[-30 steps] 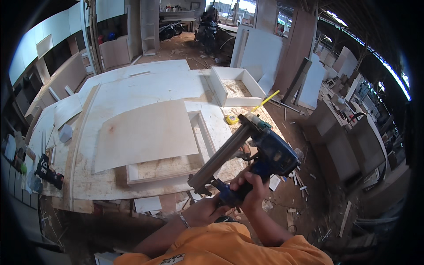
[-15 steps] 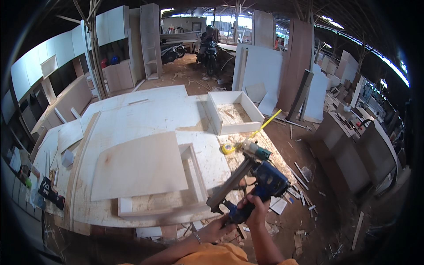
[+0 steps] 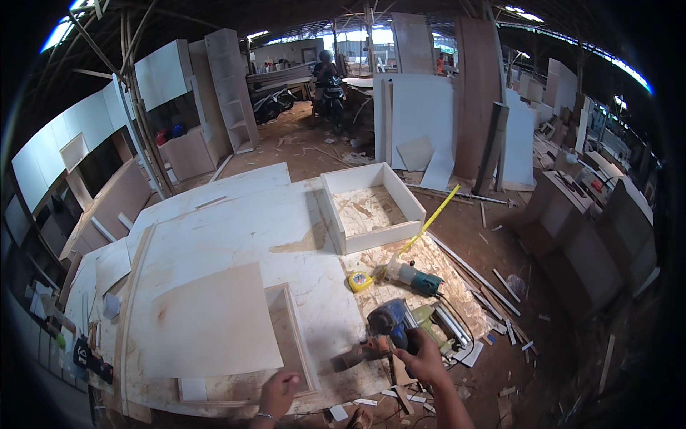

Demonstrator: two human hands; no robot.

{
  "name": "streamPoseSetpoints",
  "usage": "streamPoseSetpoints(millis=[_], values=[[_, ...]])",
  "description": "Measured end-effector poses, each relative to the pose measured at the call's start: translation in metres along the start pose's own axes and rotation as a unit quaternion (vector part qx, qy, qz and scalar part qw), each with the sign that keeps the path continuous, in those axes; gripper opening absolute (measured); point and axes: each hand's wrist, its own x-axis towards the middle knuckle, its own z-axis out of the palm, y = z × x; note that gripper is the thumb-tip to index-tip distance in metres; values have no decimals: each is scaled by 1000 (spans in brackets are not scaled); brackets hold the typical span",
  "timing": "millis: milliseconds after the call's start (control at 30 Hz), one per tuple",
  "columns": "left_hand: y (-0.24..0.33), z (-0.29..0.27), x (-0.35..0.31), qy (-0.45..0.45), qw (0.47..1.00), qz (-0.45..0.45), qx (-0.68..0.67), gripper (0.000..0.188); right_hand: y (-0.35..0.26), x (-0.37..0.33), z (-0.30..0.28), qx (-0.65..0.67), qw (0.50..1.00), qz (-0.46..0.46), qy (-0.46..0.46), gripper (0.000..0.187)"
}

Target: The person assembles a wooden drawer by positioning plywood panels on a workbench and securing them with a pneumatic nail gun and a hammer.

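Note:
My right hand point(image 3: 426, 359) is closed around the black handle of a blue nail gun point(image 3: 386, 316), low over the table's near right corner. Just left of the fingers is an orange-and-dark power tool point(image 3: 366, 352), slightly blurred. Beyond the hand lies a green tool point(image 3: 426, 316) with a silvery bar. My left hand point(image 3: 279, 392), a band at its wrist, is empty with fingers loosely bent, near the front of a shallow wooden frame point(image 3: 294, 329). A thin wooden panel point(image 3: 214, 322) covers much of that frame.
An open wooden box point(image 3: 382, 242) stands at the table's far right. Near it are a yellow tape measure point(image 3: 361, 281), its blade pulled out, and a teal power tool point(image 3: 420, 279). A black tool point(image 3: 91, 363) lies at far left. Wood offcuts point(image 3: 509, 332) litter the floor at right.
My left hand has let go of the nail gun and moved left to the frame. My right hand has lowered the gun, turning it. The view has shifted, showing the green tool.

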Motion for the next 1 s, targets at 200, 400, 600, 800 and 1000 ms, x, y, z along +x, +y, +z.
streamPoseSetpoints(millis=[200,400,600,800,1000], values=[[-36,12,7,57,990,5,130,17,49,31,15,-138,990,-6,-30,60],[-18,6,12,-37,987,-72,142,43,82,47,24,-226,974,-31,-9,60],[11,-3,21,-77,973,-148,159,36,100,64,31,-292,951,-98,1,61],[-2,-2,16,-51,977,-144,151,36,115,71,42,-341,930,-133,25,61],[-7,0,15,-49,978,-132,156,31,138,73,59,-327,931,-148,65,62]])
